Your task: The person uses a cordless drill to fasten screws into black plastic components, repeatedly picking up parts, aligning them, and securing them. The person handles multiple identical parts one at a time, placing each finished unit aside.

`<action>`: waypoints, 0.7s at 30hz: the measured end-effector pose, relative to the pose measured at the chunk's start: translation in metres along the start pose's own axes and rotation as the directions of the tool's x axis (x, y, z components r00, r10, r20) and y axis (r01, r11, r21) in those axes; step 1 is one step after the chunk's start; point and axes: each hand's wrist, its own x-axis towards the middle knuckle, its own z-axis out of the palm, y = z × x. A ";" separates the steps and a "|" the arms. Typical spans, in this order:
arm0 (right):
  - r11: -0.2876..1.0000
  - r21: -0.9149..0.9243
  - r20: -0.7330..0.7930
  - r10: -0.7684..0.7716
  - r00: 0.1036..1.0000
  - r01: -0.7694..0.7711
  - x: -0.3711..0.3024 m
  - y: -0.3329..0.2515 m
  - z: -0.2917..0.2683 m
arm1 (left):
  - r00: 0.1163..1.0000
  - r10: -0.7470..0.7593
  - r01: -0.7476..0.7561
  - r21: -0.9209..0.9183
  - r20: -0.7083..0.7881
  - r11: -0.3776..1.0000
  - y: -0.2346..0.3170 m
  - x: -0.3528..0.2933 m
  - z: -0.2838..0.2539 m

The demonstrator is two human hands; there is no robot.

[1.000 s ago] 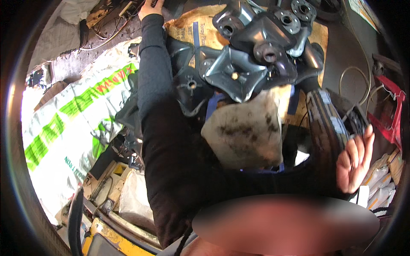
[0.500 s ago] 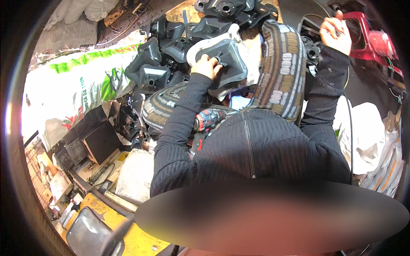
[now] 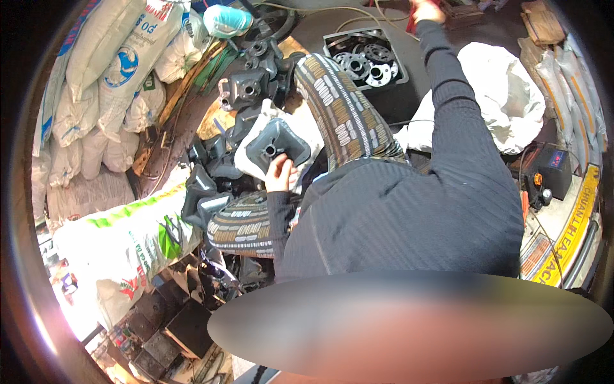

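A dark grey, roughly square part [image 3: 281, 137] with a flared rim and a short central tube rests on white cloth [image 3: 311, 121] between my knees. My left hand [image 3: 280, 174] is at its near side, fingers curled against it just below the tube. Far out to the front right, at the top edge of the view, is my right hand [image 3: 427, 11], the arm stretched out. It is close to something red [image 3: 411, 27]; its fingers are cut off and blurred, so what it holds, if anything, is unclear.
Similar dark parts [image 3: 246, 89] are heaped beyond and left of my legs. A grey crate [image 3: 401, 73] holds metal discs [image 3: 377, 64]. White sacks [image 3: 115, 70] stand at the left, a large white bag [image 3: 505, 96] at the right. A hose [image 3: 358, 20] crosses the floor.
The view has swung right and my body leans right. My right hand has reached farther out. My left hand has shifted from the part's tube to its near side.
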 end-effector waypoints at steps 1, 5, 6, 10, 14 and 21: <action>0.930 0.357 -0.097 -0.056 0.994 0.087 -0.014 -0.030 0.003 | 0.999 -0.019 0.021 0.061 -0.027 0.998 0.000 -0.011 -0.003; 0.452 0.859 0.284 -0.028 0.959 -0.241 -0.086 -0.110 0.006 | 0.960 0.092 -0.036 0.208 -0.263 0.977 -0.009 -0.046 -0.024; 0.319 0.891 0.343 -0.009 0.939 -0.323 -0.097 -0.122 0.004 | 0.933 0.204 -0.128 0.256 -0.298 0.958 -0.013 -0.050 -0.028; 0.348 0.927 0.134 0.035 0.990 -0.138 -0.066 -0.158 -0.010 | 0.908 0.258 -0.045 0.535 -0.331 0.844 -0.022 -0.056 -0.041; 0.593 0.780 -0.115 -0.179 0.977 0.200 -0.015 -0.188 -0.018 | 0.861 0.407 -0.111 0.670 -0.304 0.734 -0.018 -0.048 -0.038; 0.780 0.550 0.136 -0.438 0.889 0.300 0.025 -0.217 -0.020 | 0.856 0.422 -0.076 0.733 -0.300 0.676 -0.009 -0.037 -0.051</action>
